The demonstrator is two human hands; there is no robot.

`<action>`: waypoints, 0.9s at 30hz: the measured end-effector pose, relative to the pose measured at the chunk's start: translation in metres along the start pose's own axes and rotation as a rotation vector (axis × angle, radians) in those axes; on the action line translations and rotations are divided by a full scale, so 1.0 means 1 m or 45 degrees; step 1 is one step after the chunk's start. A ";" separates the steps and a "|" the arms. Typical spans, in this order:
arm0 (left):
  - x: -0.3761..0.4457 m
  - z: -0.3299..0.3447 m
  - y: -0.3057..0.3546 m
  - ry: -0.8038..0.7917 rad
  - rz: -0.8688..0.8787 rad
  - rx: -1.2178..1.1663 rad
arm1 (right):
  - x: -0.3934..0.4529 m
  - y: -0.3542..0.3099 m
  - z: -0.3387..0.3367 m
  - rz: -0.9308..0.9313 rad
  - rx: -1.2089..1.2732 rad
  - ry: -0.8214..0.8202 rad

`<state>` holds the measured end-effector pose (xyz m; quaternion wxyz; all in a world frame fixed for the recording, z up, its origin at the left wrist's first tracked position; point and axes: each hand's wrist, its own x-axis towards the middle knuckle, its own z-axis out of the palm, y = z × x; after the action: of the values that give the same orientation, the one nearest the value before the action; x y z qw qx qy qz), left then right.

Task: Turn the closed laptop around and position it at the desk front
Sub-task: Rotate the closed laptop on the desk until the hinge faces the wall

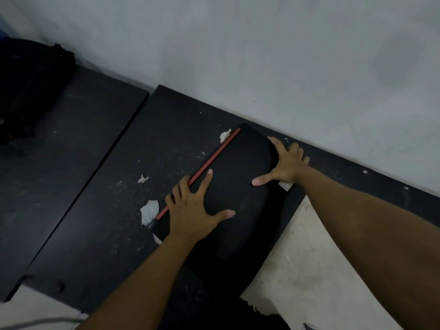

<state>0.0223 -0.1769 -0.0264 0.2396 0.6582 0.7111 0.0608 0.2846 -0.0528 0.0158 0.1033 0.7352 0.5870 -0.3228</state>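
The closed black laptop (234, 186) lies flat on the dark desk (114, 210), with a red strip along its left edge. It sits at an angle, its far corner close to the wall. My left hand (192, 206) grips the left edge, fingers over the red strip and thumb spread across the lid. My right hand (284, 164) holds the right edge, thumb on top of the lid and fingers curled over the side. Both forearms reach in from the bottom of the view.
A grey wall (262, 55) runs right behind the desk. A second dark desk (59, 151) stands to the left with a black bag (28, 86) on it. The desk surface is peeling, with a large bare pale patch (297, 270) at the right front.
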 end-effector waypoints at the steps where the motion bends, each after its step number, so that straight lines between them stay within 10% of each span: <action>1: 0.001 0.000 0.000 0.000 -0.008 -0.017 | 0.002 0.001 0.000 -0.005 0.017 -0.005; 27: 0.031 -0.003 0.045 -0.239 0.431 -0.062 | -0.082 0.092 0.025 0.297 0.493 0.314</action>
<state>0.0608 -0.1410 -0.0133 0.3070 0.7653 0.5630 0.0557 0.3526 -0.1576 0.0245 -0.0751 0.8379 0.4336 -0.3229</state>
